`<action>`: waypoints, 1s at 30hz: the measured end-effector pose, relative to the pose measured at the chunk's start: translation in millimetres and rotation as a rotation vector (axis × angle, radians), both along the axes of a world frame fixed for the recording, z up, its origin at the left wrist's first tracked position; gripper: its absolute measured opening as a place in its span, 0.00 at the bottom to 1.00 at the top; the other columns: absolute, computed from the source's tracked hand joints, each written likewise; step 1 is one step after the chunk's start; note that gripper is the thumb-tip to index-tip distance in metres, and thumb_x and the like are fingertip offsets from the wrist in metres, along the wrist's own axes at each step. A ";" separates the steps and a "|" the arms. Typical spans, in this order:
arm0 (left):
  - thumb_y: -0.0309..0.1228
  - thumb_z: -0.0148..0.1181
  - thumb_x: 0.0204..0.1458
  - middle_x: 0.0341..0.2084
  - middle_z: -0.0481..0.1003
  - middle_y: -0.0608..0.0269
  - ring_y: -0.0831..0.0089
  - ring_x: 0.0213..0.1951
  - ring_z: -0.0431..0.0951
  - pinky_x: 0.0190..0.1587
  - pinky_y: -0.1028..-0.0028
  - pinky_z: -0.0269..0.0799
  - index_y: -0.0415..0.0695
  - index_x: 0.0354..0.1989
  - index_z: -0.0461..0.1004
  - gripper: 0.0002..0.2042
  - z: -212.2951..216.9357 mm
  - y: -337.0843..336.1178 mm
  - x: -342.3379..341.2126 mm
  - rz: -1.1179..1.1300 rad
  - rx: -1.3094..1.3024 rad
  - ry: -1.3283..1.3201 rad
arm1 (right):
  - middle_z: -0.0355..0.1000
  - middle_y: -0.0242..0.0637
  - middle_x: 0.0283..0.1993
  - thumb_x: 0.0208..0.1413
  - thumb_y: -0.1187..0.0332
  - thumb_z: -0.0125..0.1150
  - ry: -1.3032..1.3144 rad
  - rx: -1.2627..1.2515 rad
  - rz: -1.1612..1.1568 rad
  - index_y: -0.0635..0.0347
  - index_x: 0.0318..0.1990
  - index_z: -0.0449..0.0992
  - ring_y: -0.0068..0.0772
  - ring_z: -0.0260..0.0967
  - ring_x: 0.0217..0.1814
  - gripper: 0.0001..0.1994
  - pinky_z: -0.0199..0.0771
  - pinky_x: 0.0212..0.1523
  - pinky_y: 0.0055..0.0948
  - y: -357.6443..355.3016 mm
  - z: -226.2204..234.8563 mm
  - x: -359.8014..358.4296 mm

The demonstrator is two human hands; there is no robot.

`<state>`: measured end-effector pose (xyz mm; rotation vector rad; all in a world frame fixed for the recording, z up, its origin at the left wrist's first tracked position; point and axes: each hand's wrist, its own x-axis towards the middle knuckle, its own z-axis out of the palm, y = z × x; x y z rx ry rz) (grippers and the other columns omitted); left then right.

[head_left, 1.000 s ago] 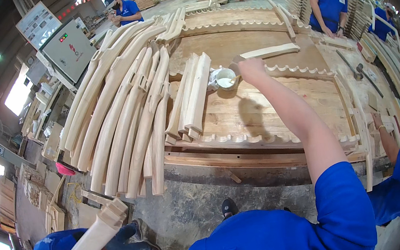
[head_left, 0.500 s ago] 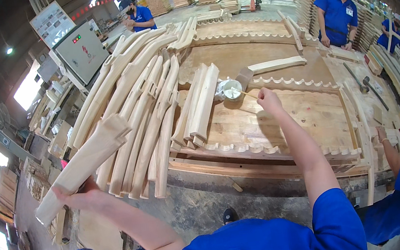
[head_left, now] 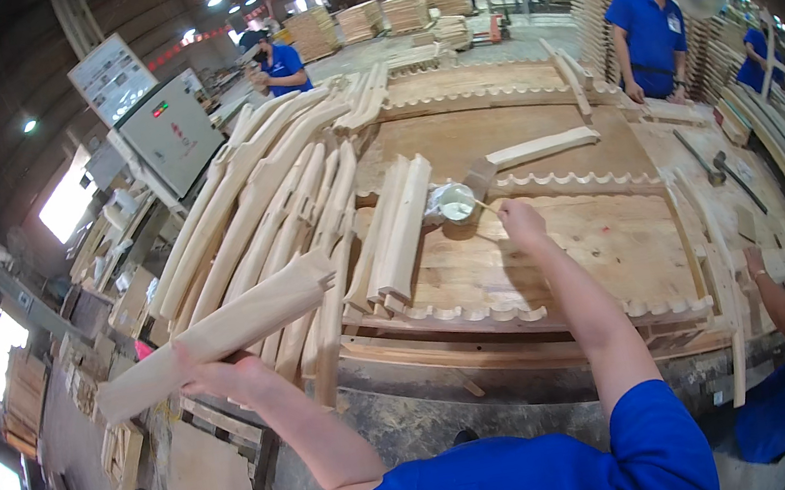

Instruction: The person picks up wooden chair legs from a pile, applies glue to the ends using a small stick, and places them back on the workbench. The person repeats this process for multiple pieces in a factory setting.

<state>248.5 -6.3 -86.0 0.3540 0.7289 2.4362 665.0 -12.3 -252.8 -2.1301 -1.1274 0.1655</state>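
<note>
A person in a blue shirt stands at a large wooden worktop (head_left: 554, 263), seen from above their own head. All places here are given relative to a small glue pot (head_left: 453, 203) near the worktop's middle.

Nearest, well down and left of the pot, the left hand (head_left: 221, 372) is raised off the worktop's near edge. Its fingers are wrapped closed around a long pale wooden part (head_left: 216, 335), holding it near level, its far end pointing up and right toward the pot.

Just right of the pot, the right hand (head_left: 522, 223) reaches out at arm's length. Its fingers are pinched shut on a thin stick (head_left: 485, 206) whose tip dips into the pot. Whether it is a brush cannot be told.

The step in hand looks like loading glue onto the stick while the part waits in the other hand. The next move likely calls for bringing stick and part together without dripping, and keeping the long part steady.

The pot is round and open, with white glue inside and white smears on its rim. It sits on a scallop-edged board (head_left: 553, 259).

Left of the pot lie rows of curved wooden parts (head_left: 290, 219), touching side by side. Beyond the pot, a short loose slat (head_left: 543, 146) rests on the worktop. Farther off, two other workers in blue stand by stacked timber.
</note>
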 end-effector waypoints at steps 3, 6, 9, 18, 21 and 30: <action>0.39 0.65 0.41 0.56 0.57 0.52 0.57 0.53 0.64 0.54 0.54 0.66 0.53 0.65 0.40 0.45 -10.4 13.0 -5.8 -0.051 0.026 -0.023 | 0.74 0.38 0.30 0.51 0.65 0.59 0.184 0.280 0.226 0.58 0.37 0.76 0.30 0.71 0.34 0.09 0.69 0.36 0.30 -4.6 9.8 -1.2; 0.39 0.66 0.40 0.56 0.55 0.52 0.57 0.54 0.62 0.55 0.54 0.64 0.54 0.66 0.37 0.48 -1.5 -0.4 10.1 -0.042 0.013 0.010 | 0.71 0.35 0.26 0.51 0.67 0.59 0.435 0.473 0.601 0.60 0.36 0.76 0.20 0.66 0.29 0.08 0.66 0.33 0.22 -8.9 42.9 -41.8; 0.38 0.67 0.39 0.57 0.54 0.53 0.57 0.54 0.62 0.56 0.54 0.63 0.56 0.67 0.34 0.51 5.2 -9.3 13.8 -0.069 -0.048 -0.044 | 0.68 0.27 0.24 0.53 0.70 0.57 0.405 0.511 0.753 0.66 0.37 0.75 0.15 0.60 0.26 0.08 0.61 0.27 0.19 -27.4 86.2 -83.8; 0.40 0.69 0.35 0.53 0.58 0.57 0.60 0.53 0.63 0.53 0.53 0.65 0.55 0.61 0.48 0.43 9.8 -28.0 25.7 -0.127 0.015 0.006 | 0.69 0.26 0.24 0.53 0.65 0.59 -0.204 0.532 0.653 0.52 0.30 0.75 0.27 0.65 0.29 0.04 0.50 0.45 0.34 -56.0 118.2 -98.3; 0.40 0.70 0.34 0.50 0.61 0.57 0.61 0.50 0.65 0.51 0.54 0.66 0.54 0.58 0.53 0.40 13.9 -37.8 33.1 -0.117 0.003 -0.020 | 0.68 0.23 0.24 0.50 0.67 0.62 -0.280 0.689 0.588 0.51 0.29 0.76 0.23 0.63 0.30 0.02 0.47 0.44 0.30 -62.3 118.5 -101.5; 0.42 0.67 0.38 0.50 0.62 0.56 0.59 0.49 0.67 0.51 0.55 0.69 0.55 0.61 0.50 0.41 5.2 -39.1 20.0 -0.294 -0.015 0.035 | 0.67 0.24 0.26 0.46 0.70 0.64 -0.489 0.927 0.515 0.51 0.29 0.76 0.25 0.63 0.31 0.03 0.48 0.40 0.31 -86.6 111.6 -103.0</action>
